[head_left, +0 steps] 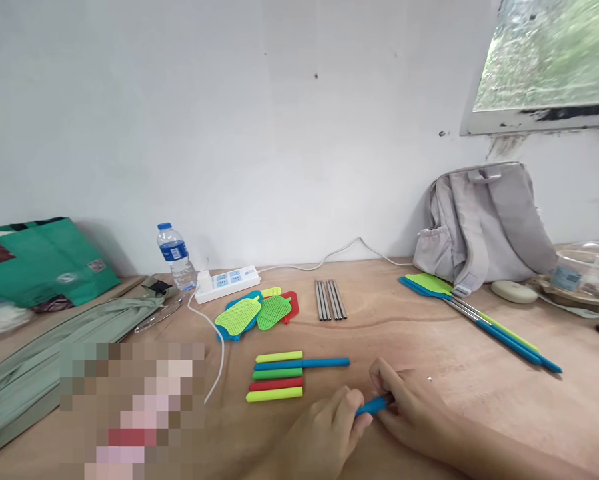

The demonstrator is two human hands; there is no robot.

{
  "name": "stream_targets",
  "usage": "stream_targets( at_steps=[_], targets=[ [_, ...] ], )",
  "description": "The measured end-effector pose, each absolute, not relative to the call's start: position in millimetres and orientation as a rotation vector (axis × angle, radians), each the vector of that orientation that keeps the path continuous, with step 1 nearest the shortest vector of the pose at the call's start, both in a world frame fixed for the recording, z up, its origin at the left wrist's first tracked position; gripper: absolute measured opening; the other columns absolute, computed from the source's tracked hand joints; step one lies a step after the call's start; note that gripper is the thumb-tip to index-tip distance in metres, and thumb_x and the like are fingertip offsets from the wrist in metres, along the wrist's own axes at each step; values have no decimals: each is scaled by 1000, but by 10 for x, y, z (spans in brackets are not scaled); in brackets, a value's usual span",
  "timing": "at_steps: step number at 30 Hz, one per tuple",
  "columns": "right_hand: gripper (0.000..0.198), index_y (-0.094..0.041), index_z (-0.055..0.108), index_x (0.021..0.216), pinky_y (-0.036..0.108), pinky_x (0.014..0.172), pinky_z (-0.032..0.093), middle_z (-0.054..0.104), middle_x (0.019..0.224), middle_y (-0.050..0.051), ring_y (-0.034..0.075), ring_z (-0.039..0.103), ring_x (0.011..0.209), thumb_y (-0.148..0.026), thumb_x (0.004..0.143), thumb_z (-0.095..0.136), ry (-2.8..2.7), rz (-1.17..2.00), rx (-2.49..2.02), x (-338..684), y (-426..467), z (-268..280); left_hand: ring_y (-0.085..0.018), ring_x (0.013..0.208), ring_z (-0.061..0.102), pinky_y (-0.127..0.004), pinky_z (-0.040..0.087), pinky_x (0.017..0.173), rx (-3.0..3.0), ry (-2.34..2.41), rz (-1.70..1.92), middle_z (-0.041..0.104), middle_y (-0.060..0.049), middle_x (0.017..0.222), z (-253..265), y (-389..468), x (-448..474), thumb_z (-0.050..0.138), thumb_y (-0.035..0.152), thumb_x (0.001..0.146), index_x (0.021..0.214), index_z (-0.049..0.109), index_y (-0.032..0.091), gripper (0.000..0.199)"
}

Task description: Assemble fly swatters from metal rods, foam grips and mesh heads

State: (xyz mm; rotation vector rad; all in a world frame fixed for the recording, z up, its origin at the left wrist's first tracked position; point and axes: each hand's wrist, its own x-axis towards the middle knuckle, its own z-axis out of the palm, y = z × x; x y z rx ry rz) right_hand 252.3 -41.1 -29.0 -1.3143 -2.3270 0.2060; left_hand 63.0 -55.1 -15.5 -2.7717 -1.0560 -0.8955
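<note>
Low in the middle, my left hand [336, 427] is closed around a blue fly swatter handle [372, 406]. My right hand [404, 407] is closed at the handle's other end; its fingers hide that end, and whether a metal tube is there I cannot tell. Just beyond my left hand lies a row of loose handles in yellow [275, 395], red [276, 385], green [278, 374] and blue [326, 363]. Farther back are several metal tubes [331, 300], side by side. Left of them, mesh swatter heads [238, 316] overlap in a pile.
Fly swatters with handles [509, 340] lie at the right, by a grey backpack [489, 220]. A white power strip [228, 283], its cable and a water bottle [175, 257] stand near the wall. A green bag [54, 263] and grey-green cloth [69, 360] occupy the left.
</note>
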Motion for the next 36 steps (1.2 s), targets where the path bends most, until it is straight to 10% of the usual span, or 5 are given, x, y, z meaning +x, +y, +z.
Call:
stream_targets(
  at_steps=[7, 15, 21, 36],
  targets=[
    [21, -23, 32, 76, 23, 46, 25, 51, 55, -5, 13, 47, 48, -13, 61, 43, -2290, 261, -1345, 2443, -476, -328, -11, 46, 55, -21, 37, 40, -2545, -910, -1043, 60, 2, 63, -259, -515, 672, 20, 26, 91, 90, 40, 21, 20],
    [19, -24, 49, 86, 25, 60, 34, 59, 74, -1, 15, 54, 67, -17, 69, 44, -2449, 249, -1078, 2453, -448, -64, -18, 83, 56, -39, 41, 82, -2629, -660, -1024, 61, -6, 87, 99, -468, 334, 38, 27, 85, 100, 37, 19, 18],
    [8, -21, 49, 69, 24, 56, 31, 57, 67, -1, 14, 50, 62, -15, 66, 45, -2454, 156, -1122, 2614, -284, -97, -19, 88, 51, -37, 43, 78, -2206, -1195, -1491, 50, -6, 89, 35, 5, -141, 37, 14, 81, 96, 37, 21, 16],
    [9, -20, 41, 58, 22, 53, 29, 49, 56, -3, 12, 44, 54, -12, 58, 44, -2289, 196, -1210, 2761, -104, -220, -26, 74, 61, -35, 44, 63, -1761, -2121, -193, 49, -16, 101, -117, 386, -498, 32, 28, 83, 104, 44, 8, 31]
  ],
)
